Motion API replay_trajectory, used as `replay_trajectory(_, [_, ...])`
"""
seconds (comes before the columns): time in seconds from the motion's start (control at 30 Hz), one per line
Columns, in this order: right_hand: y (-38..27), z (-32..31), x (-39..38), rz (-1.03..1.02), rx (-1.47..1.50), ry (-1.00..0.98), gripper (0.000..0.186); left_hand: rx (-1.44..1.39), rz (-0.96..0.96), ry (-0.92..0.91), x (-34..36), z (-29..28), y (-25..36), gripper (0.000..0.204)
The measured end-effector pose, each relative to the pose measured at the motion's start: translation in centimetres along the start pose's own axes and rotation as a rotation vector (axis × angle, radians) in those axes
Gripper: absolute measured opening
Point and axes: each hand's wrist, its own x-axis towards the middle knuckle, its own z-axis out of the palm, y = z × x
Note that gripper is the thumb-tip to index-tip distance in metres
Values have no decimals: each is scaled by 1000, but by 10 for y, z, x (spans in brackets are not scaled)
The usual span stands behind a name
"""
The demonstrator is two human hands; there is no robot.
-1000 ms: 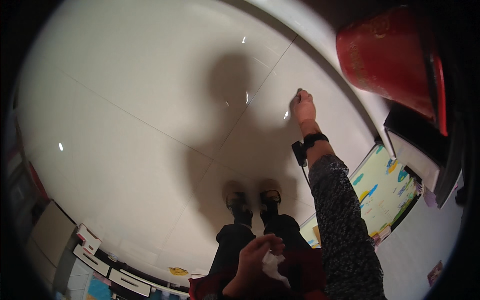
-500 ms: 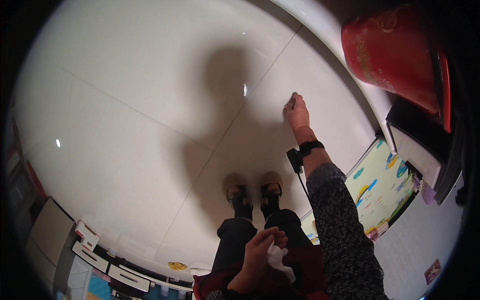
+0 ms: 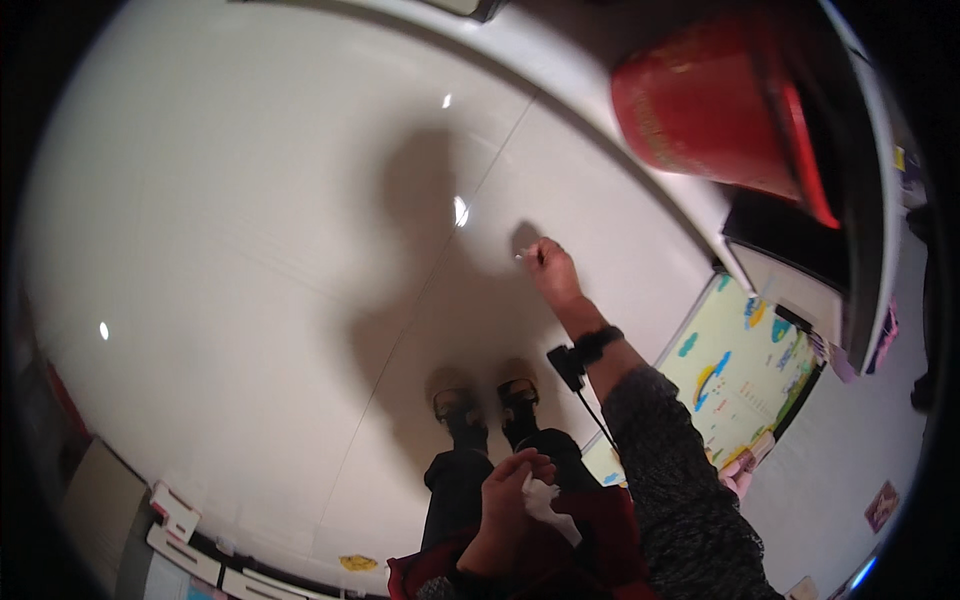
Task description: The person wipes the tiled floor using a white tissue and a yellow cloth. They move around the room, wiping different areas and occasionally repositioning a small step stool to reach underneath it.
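My left hand (image 3: 505,500) is closed on a crumpled white tissue (image 3: 543,505), low in the head view in front of my dark trouser legs. My right hand (image 3: 550,268) is extended over the glossy pale tiled floor (image 3: 240,220), fingers pinched on something small and pale that I cannot make out. The floor shows my shadow. A black wrist device (image 3: 570,362) with a cable is strapped to my right forearm. My feet in sandals (image 3: 515,400) stand on the tiles below.
A red bucket-like container (image 3: 705,105) sits at the upper right on a white ledge, beside a dark box (image 3: 770,240). A colourful cartoon mat (image 3: 715,370) lies at the right. White drawer units (image 3: 185,550) run along the lower left. A small yellow item (image 3: 358,563) lies nearby.
My right hand has moved down and to the left over the floor, and the view has shifted somewhat. My left hand still holds the tissue.
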Motion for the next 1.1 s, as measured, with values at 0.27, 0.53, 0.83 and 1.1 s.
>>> replay_trajectory(0.27, [-146,-269,-16,-547,221,468,5,28,105,-121,13,16,-13,21])
replay_trajectory(0.53, [-150,-302,20,-506,280,433,8,-12,122,-183,16,22,-22,18])
replay_trajectory(0.83, [-133,-307,27,-89,308,535,5,-40,103,-181,10,23,-22,18])
replay_trajectory(1.1, [-141,-313,36,51,-329,486,25,-30,102,-198,13,21,-30,18])
